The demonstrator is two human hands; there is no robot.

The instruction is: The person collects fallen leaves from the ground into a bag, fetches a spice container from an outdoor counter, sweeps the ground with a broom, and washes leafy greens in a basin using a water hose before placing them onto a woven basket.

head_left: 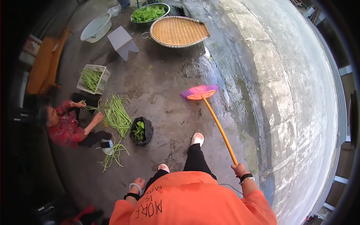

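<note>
My right hand (240, 170) is wrapped round the top of the yellow handle of a broom (219, 125). Its orange head with purple and pink bristles rests on the wet concrete, ahead and to the right of my feet. My left hand (139, 183) hangs beside my body with its fingers curled in, and nothing shows in it. A black bag (142, 131) with green leaves stands ahead of that hand. Left of the bag lies a pile of long green beans (117, 116) on the ground.
On the left, a seated person (67, 125) handles beans near a white crate (102, 80) of beans. Farther ahead are a cardboard piece (122, 41), a white tub (96, 29), a basin of greens (165, 8) and a round woven tray (180, 32). A wet gutter (240, 86) runs along the right.
</note>
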